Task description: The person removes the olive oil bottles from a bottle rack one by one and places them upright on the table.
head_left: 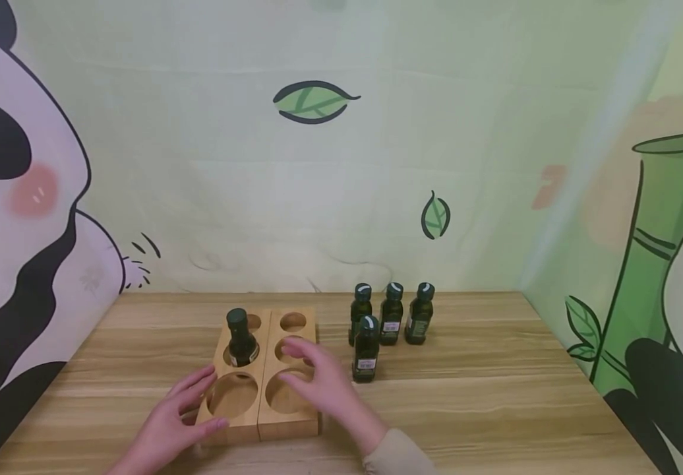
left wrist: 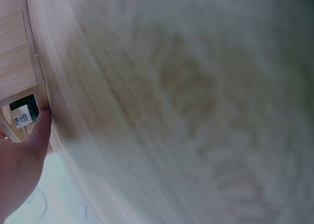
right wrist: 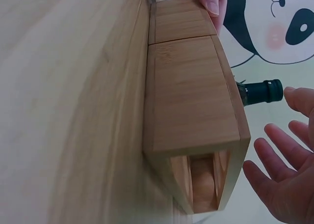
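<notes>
Two light wooden racks with round holes stand side by side; the left rack and right rack touch along their long sides. A dark bottle with a black cap sits upright, slightly tilted, in the left rack's middle hole. My left hand rests against the left rack's front left corner, fingers along its side and thumb at the front edge. Over the right rack hovers my right hand, empty, fingers spread and thumb apart. In the right wrist view those fingers are apart from the wood.
Several dark bottles stand upright in a cluster right of the racks, one nearer the front. The wooden table ends at a printed cloth backdrop behind and at both sides.
</notes>
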Demonstrator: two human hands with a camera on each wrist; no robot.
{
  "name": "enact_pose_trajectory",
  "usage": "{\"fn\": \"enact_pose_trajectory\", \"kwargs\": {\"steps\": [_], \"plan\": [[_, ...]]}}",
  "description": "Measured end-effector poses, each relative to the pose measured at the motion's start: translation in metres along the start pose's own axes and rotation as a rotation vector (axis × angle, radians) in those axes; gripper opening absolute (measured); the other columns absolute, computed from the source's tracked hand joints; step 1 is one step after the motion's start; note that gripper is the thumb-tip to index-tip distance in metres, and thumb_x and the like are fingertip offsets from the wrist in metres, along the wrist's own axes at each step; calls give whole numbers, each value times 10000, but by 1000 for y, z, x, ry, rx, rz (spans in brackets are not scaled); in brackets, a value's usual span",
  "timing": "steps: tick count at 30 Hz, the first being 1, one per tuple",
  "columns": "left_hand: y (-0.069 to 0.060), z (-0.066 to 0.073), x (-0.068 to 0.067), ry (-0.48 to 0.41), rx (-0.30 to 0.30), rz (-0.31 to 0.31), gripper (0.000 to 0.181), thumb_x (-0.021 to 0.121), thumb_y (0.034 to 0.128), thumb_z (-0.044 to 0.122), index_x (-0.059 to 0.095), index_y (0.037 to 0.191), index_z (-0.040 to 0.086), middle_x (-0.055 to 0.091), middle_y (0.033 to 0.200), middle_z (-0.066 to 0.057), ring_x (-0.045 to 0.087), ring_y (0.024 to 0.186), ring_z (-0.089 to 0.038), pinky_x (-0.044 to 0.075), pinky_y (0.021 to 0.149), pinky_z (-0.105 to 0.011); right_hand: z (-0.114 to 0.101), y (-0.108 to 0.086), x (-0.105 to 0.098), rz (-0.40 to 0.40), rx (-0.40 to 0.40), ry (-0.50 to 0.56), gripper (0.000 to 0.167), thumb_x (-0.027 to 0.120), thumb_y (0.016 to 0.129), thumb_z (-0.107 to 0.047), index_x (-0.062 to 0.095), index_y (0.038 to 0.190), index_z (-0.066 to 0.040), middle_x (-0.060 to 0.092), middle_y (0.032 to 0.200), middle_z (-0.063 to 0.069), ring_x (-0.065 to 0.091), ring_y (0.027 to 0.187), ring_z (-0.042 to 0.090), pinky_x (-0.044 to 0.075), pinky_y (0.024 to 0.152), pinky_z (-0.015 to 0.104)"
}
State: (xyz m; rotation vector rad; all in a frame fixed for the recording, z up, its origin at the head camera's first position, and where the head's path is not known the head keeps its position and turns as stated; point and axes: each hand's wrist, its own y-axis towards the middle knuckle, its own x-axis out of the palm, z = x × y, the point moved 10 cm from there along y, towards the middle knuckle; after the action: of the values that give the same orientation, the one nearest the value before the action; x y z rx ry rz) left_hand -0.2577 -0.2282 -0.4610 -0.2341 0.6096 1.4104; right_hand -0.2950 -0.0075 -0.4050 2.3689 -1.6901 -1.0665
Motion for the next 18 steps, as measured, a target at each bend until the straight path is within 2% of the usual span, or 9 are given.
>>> {"fn": "enact_pose_trajectory", "kwargs": {"steps": [6, 11, 18], "plan": [[-1, 0, 0, -24, 12, 10, 815, 875, 765, 244, 486, 1417, -56, 375, 1514, -153, 479, 1257, -406, 572, 847, -364, -7, 12, 6, -5, -20, -51, 585, 747, 893, -173, 513, 1421, -85, 645, 1282, 48, 591, 1182, 142, 450, 1039, 334], [-2, 0, 0, -26, 12, 13, 809, 874, 767, 239, 489, 1412, -61, 376, 1512, -158, 494, 1245, -422, 574, 842, -375, -7, 21, 14, -18, 10, -56, 579, 741, 905, -199, 510, 1426, -97, 627, 1316, 29, 579, 1200, 146, 447, 1040, 331], [-1, -1, 0, -31, 1, 6, 802, 868, 774, 249, 492, 1415, -51, 369, 1518, -148, 503, 1239, -437, 573, 846, -391, -10, 33, 24, -19, 8, -62, 607, 748, 903, -226, 499, 1436, -77, 612, 1336, 79, 572, 1213, 187, 446, 1040, 331]]}}
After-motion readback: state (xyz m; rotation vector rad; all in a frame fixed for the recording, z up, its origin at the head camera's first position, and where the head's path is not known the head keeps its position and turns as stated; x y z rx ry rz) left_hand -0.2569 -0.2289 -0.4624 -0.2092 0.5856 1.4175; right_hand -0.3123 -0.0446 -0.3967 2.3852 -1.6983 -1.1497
